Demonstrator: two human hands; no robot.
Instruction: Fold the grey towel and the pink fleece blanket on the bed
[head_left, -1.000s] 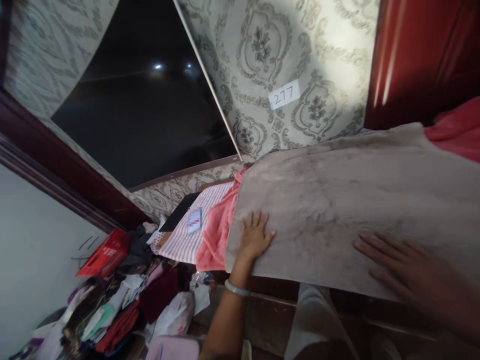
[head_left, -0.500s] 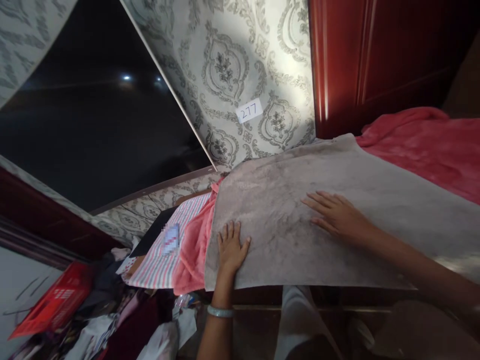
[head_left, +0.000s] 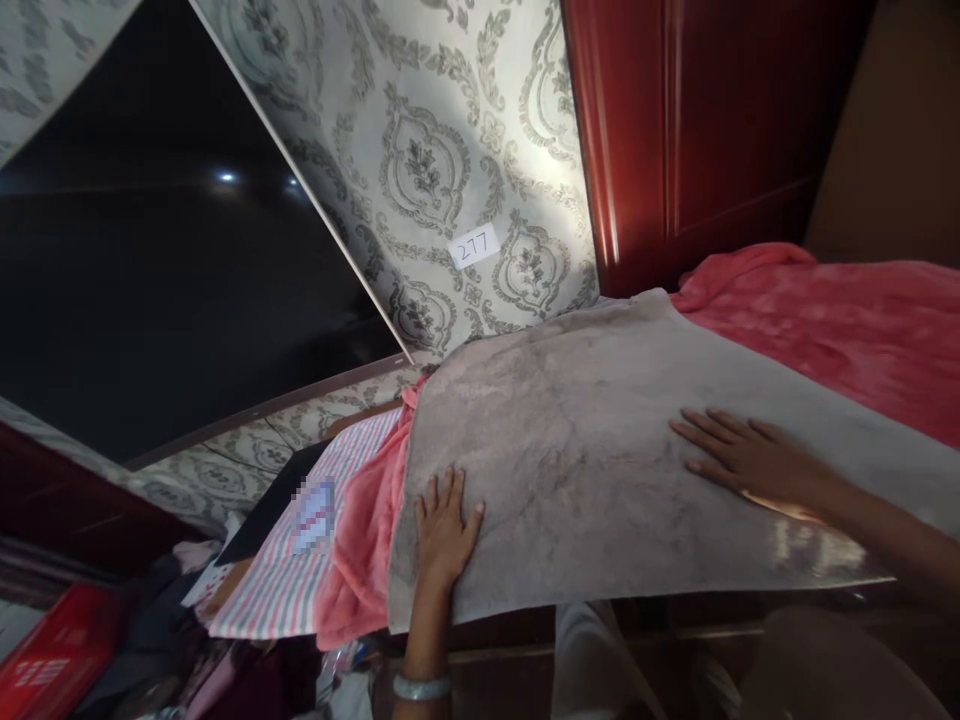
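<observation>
A large grey-brown plush cloth (head_left: 540, 430) lies spread over the surface in front of me, with faint wrinkles near its middle. My left hand (head_left: 446, 530) rests flat near its left edge, fingers spread, a pale bangle on the wrist. Farther right, my right hand (head_left: 750, 455) lies palm down on the same cloth with its fingers stretched out. Beneath the cloth's left edge shows a pink plush cloth (head_left: 364, 540), bunched up. Under that is a striped cloth (head_left: 277, 570) in white, pink and blue.
A red plush blanket (head_left: 832, 320) lies at the right end. Behind stand a dark TV screen (head_left: 202, 240), patterned wallpaper with a paper marked 277 (head_left: 474, 246), and a red wooden door (head_left: 697, 120). A red basket (head_left: 60, 650) and heaped clothes are at lower left.
My right hand has slid to the right along the grey-brown cloth. My left hand stays flat near the left edge. The view has shifted slightly.
</observation>
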